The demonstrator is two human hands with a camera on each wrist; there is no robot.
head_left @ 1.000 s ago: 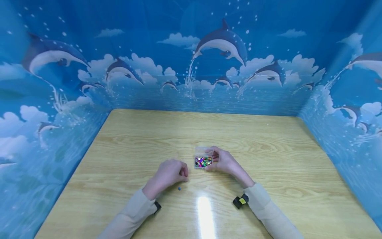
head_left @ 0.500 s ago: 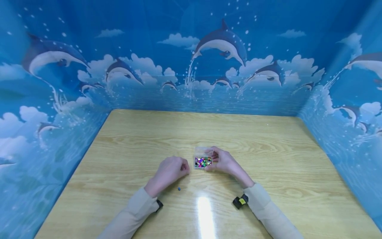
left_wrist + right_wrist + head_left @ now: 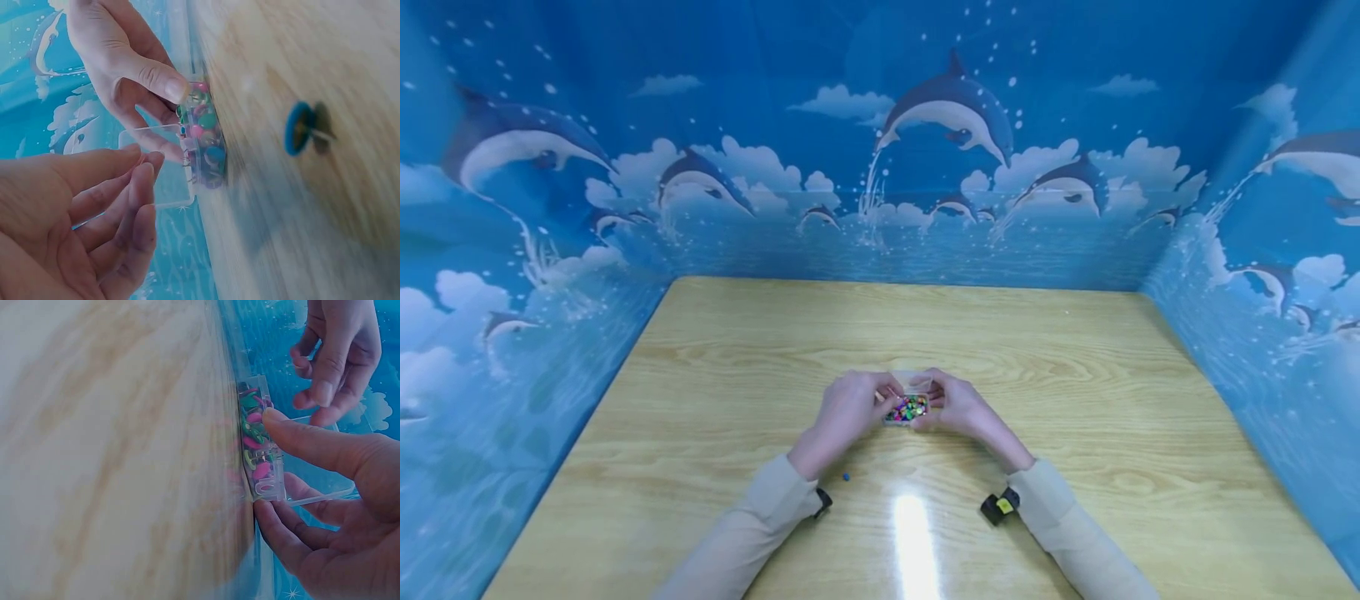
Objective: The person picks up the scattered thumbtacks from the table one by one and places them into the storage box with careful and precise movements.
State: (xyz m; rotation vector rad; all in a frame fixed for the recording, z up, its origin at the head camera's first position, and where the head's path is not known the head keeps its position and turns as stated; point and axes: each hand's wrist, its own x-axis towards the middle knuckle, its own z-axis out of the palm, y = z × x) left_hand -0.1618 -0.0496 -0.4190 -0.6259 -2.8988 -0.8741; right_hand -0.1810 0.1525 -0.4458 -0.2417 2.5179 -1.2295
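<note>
A small clear plastic box [image 3: 907, 408] of colourful thumbtacks stands on the table with its hinged lid [image 3: 164, 169] raised. My right hand [image 3: 957, 403] grips the box at its right end; in the right wrist view its thumb lies on the near wall, the fingers at the end and behind the lid. Just over the box's left side is my left hand [image 3: 855, 406]. Its thumb and fingertips pinch what looks like a pinkish thumbtack [image 3: 142, 160], mostly hidden by the fingers. A blue thumbtack [image 3: 299, 129] lies on the table near the left wrist.
The wood-grain table [image 3: 737, 333] is enclosed at the back and sides by a blue dolphin-print curtain [image 3: 775, 242]. A bright light reflection [image 3: 913, 542] shows on the table in front. Each wrist wears a small black camera [image 3: 992, 510].
My left hand has risen from the table on the left and moved right to the box. The right hand keeps holding the box. The blue thumbtack has stayed in place.
</note>
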